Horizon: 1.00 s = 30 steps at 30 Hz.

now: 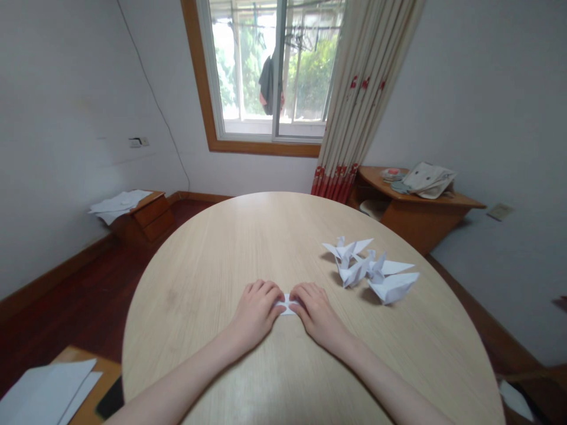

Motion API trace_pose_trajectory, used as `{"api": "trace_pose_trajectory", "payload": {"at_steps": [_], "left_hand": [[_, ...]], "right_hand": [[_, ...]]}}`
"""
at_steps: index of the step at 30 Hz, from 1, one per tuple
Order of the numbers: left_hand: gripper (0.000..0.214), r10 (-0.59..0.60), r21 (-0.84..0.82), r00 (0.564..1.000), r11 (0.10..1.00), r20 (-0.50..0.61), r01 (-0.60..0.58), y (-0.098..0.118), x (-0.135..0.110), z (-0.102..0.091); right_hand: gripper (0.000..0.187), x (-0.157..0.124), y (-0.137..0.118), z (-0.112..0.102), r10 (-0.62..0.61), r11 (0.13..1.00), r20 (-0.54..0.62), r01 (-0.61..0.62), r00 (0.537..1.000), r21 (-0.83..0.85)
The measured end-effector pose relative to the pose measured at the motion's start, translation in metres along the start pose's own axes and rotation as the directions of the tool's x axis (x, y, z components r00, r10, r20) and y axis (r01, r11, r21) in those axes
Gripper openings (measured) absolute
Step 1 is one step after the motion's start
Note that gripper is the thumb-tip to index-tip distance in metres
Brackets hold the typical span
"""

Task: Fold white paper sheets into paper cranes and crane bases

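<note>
A small folded piece of white paper [287,306] lies on the round wooden table [266,236], between my two hands. My left hand [260,307] has its fingers curled over the paper's left side, thumb near the front. On the opposite side, my right hand [313,307] grips the paper in the same way. Much of the paper is hidden beneath my fingers. To the right of my right hand stand several white origami cranes, among them a rear crane [348,249] and a front crane [392,286].
Sheets of white paper [53,392] rest on a surface at the lower left. A low cabinet [153,218] with papers is at the far left. Behind the table on the right, a corner desk [411,212] holds a cloth bag [429,179]. A curtain [363,88] hangs beside the window.
</note>
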<state>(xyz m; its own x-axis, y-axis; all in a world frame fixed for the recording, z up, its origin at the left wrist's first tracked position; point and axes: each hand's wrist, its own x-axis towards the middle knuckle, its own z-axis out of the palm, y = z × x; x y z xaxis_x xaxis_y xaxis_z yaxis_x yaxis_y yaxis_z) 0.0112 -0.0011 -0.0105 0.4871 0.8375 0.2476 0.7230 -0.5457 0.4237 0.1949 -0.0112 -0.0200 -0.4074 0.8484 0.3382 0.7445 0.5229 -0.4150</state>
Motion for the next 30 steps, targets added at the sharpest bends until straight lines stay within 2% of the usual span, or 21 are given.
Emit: {"api": "trace_pose_trajectory", "payload": {"at_steps": [3, 8, 18, 23, 30], "left_hand": [[0.006, -0.072, 0.007, 0.997, 0.997, -0.013, 0.072, -0.001, 0.001, -0.001], [0.011, -0.141, -0.064, 0.987, 0.987, 0.077, 0.146, -0.002, 0.004, -0.007], [0.022, -0.1, -0.108, 0.979, 0.987, 0.18, 0.121, -0.013, 0.006, -0.017], [0.028, -0.067, -0.118, 0.962, 0.988, 0.265, 0.101, -0.018, 0.008, -0.023], [0.03, 0.075, -0.171, 0.963, 0.985, 0.258, -0.031, -0.025, 0.007, -0.027]], "right_hand": [[0.007, 0.001, 0.0, -0.002, 0.064, 0.998, 0.028, -0.064, 0.998, -0.015], [0.004, 0.003, 0.002, -0.008, 0.128, 0.992, 0.074, -0.127, 0.989, -0.021], [0.012, 0.006, 0.007, -0.017, 0.171, 0.984, 0.169, -0.177, 0.971, 0.018], [0.018, 0.005, 0.014, -0.02, 0.16, 0.984, 0.221, -0.173, 0.962, 0.041], [0.023, 0.005, 0.018, -0.026, 0.121, 0.985, 0.27, -0.148, 0.955, 0.085]]}}
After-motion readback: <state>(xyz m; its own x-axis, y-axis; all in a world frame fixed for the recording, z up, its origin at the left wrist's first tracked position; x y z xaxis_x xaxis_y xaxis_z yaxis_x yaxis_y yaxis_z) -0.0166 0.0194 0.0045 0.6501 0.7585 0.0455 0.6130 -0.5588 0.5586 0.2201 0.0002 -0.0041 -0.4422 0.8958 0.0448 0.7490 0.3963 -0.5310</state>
